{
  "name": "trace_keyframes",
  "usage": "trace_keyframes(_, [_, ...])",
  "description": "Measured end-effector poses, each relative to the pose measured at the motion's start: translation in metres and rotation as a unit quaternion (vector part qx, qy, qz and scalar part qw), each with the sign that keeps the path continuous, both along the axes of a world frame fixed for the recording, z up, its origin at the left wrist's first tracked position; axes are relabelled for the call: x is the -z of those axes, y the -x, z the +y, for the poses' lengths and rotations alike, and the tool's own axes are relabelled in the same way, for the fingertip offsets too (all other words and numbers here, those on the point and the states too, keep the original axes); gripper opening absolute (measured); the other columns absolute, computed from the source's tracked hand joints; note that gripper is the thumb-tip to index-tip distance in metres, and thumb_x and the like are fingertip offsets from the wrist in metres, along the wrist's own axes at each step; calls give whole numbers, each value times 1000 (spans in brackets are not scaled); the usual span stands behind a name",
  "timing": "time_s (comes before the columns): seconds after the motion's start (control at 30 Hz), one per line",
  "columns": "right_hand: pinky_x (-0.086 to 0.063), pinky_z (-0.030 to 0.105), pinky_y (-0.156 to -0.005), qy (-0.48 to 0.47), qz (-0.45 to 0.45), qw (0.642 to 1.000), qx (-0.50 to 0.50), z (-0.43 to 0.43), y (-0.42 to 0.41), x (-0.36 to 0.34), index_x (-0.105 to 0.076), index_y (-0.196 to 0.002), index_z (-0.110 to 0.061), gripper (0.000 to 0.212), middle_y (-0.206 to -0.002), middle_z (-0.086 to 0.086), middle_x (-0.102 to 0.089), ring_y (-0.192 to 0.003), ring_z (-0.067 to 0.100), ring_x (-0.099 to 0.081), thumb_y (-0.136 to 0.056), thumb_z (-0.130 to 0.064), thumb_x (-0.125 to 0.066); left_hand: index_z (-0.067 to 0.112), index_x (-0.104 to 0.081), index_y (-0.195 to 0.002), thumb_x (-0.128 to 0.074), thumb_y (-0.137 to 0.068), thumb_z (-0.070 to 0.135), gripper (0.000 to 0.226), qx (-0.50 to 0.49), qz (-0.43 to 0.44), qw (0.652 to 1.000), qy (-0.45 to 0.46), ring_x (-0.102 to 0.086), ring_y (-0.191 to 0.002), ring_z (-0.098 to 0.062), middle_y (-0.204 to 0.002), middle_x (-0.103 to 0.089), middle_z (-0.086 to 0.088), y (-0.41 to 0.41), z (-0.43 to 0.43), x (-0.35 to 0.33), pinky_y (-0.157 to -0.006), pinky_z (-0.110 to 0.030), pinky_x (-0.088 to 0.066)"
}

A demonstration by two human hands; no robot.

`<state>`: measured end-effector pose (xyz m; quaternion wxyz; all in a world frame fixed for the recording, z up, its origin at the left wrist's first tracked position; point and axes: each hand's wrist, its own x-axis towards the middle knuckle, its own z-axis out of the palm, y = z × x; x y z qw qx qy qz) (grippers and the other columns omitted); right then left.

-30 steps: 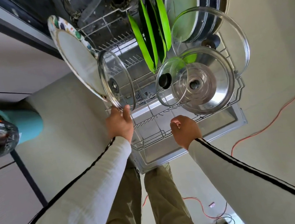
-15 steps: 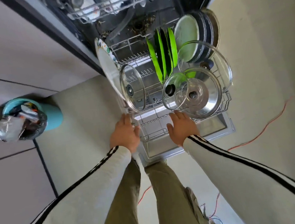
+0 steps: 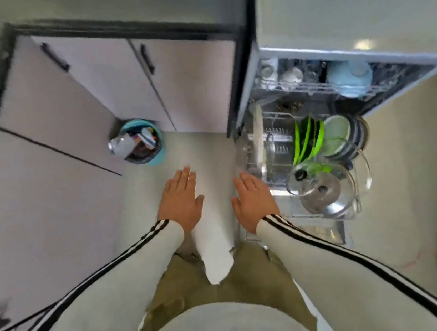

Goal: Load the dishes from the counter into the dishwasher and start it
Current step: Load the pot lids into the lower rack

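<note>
Kitchen floor (image 3: 198, 148) was pale; dishwasher (image 3: 336, 55) stood open, lower rack (image 3: 277, 141) out w/ green plates (image 3: 307, 140). Left hand (image 3: 180, 200) & right hand (image 3: 254, 199) hovered flat, fingers straight, gripping nothing.

One left hand (image 3: 181, 200) and one right hand (image 3: 254, 202), two cabinet handles (image 3: 148, 59), one teal bin (image 3: 140, 143), three green plates (image 3: 306, 140), one steel lid (image 3: 322, 193), one large white plate (image 3: 259, 135).
</note>
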<state>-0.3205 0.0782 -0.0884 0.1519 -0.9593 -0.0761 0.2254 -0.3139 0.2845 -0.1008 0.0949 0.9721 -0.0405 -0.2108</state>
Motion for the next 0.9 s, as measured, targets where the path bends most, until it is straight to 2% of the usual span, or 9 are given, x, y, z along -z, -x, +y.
trace_keyframes(0.1, [-16, 41, -122, -30, -30, 999, -26, 85, -12, -24, -19, -155, -19, 57, -164, 3, -13, -149, 23, -13, -103, -40, -32, 13, -7, -157, -33, -102, 42, 67, -77, -55, 996, 3, 2, -152, -21, -166, 2, -4, 12, 82, -30, -124, -42, -4])
trace_keyframes(0.2, [-20, 40, -120, -81, -90, 992, -44, 182, -24, -53, -27, -153, -18, 59, -162, 4, -21, -147, 24, -20, -100, -39, -40, 12, -14, -157, -40, -101, 39, 67, -142, -112, 983, 17, -3, -152, -22, -165, -6, -4, 31, 168, -63, -124, -42, -6])
trace_keyframes(0.4, [-26, 42, -118, -220, -187, 945, -156, 364, -17, -110, -38, -148, -12, 59, -157, 8, -32, -143, 27, -29, -95, -30, -53, 7, -28, -153, -44, -96, 34, 65, -287, -236, 929, -7, -15, -151, -25, -163, -19, -7, 95, 334, -119, -121, -47, -19])
trace_keyframes(0.53, [-26, 38, -117, -254, -206, 898, -294, 470, -12, -130, -39, -147, -10, 58, -156, 11, -33, -141, 27, -30, -94, -29, -53, 7, -30, -152, -51, -96, 30, 63, -432, -270, 860, -37, -15, -151, -25, -162, -21, -8, 144, 413, -131, -121, -47, -20])
trace_keyframes(0.63, [-25, 35, -118, -276, -202, 868, -361, 541, -6, -137, -41, -146, -10, 57, -155, 11, -35, -141, 26, -31, -95, -31, -53, 9, -27, -153, -53, -96, 31, 66, -528, -265, 805, -57, -12, -151, -23, -163, -18, -6, 173, 451, -128, -122, -46, -17])
trace_keyframes(0.77, [-19, 29, -118, -286, -173, 834, -438, 617, 4, -138, -38, -148, -13, 56, -156, 7, -32, -145, 21, -25, -97, -31, -52, 12, -22, -155, -47, -99, 35, 66, -615, -253, 742, -78, -7, -152, -20, -165, -13, -4, 196, 493, -125, -123, -44, -14])
trace_keyframes(0.9, [-22, 34, -120, -280, -122, 794, -525, 692, 4, -133, -35, -149, -15, 56, -159, 4, -28, -147, 19, -21, -98, -32, -50, 13, -22, -155, -47, -99, 35, 66, -688, -233, 681, -88, -6, -152, -19, -165, -10, -3, 202, 531, -122, -124, -42, -12])
